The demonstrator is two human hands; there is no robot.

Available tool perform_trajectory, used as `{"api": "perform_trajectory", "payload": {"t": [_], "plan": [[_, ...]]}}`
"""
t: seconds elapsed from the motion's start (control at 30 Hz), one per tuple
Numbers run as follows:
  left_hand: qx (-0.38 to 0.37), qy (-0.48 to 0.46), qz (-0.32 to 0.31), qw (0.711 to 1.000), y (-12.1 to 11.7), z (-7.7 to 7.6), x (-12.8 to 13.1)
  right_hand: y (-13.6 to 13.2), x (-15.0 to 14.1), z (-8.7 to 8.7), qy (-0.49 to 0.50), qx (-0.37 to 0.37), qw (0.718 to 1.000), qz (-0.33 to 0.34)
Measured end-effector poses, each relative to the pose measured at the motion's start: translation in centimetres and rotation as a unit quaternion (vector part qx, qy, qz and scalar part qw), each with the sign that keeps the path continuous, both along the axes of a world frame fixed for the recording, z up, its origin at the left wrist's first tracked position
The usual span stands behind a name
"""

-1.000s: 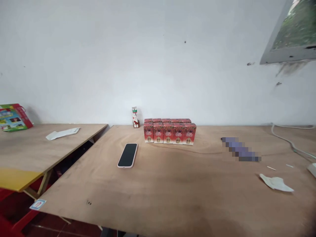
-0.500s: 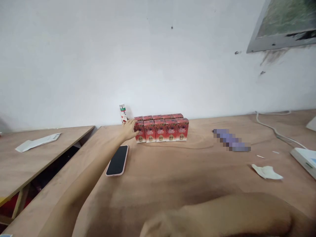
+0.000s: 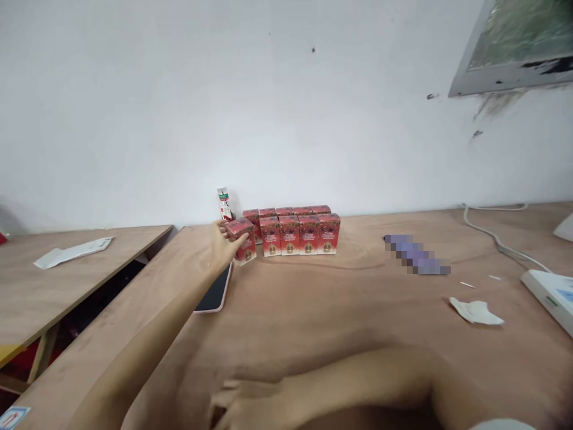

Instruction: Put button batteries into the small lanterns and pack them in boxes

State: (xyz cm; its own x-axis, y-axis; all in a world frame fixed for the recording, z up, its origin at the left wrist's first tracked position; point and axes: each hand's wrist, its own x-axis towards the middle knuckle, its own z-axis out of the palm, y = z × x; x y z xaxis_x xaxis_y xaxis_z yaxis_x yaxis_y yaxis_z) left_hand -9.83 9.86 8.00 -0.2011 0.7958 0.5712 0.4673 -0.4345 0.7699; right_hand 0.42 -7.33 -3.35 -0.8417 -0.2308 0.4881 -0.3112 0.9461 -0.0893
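My left hand (image 3: 222, 246) reaches far across the wooden table (image 3: 340, 310) and grips a small red box (image 3: 242, 240), pulled out of line and tilted, at the left end of a double row of matching red boxes (image 3: 298, 230) by the wall. A phone (image 3: 215, 291) lies face up just under that wrist. My right hand (image 3: 250, 406) rests low at the table's near edge, blurred, its fingers seemingly spread flat. My right forearm stretches across the bottom of the view.
A small white-and-red tube (image 3: 224, 203) stands behind the boxes. Crumpled paper (image 3: 475, 311), a white device (image 3: 550, 295) and a cable (image 3: 496, 236) lie to the right. A second table (image 3: 54, 286) with a white packet (image 3: 74, 252) stands left, across a gap.
My left arm came into view, reached the row and took hold of the leftmost front box, drawing it away from the others. My right arm came in along the bottom.
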Motion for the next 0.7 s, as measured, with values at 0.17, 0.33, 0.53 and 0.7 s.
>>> {"api": "perform_trajectory", "payload": {"t": [0.17, 0.33, 0.53, 0.7], "plan": [[0.104, -0.048, -0.028, 0.993, -5.0, 0.9, 1.4, 0.0, 0.5, 0.7, 0.041, 0.075, 0.996, 0.010], [0.020, -0.020, -0.108, 0.994, -10.4, -1.6, 2.9, 2.0, 7.1, 3.1, 0.316, -0.085, 0.914, -0.240], [-0.024, 0.107, -0.253, 0.961, -12.2, -3.6, 4.1, 6.4, 13.3, 4.2, 0.197, -0.222, 0.897, -0.329], [0.062, 0.297, -0.166, 0.938, -12.2, -4.9, 4.5, 6.5, 14.1, 2.3, 0.219, -0.326, 0.841, -0.372]]}}
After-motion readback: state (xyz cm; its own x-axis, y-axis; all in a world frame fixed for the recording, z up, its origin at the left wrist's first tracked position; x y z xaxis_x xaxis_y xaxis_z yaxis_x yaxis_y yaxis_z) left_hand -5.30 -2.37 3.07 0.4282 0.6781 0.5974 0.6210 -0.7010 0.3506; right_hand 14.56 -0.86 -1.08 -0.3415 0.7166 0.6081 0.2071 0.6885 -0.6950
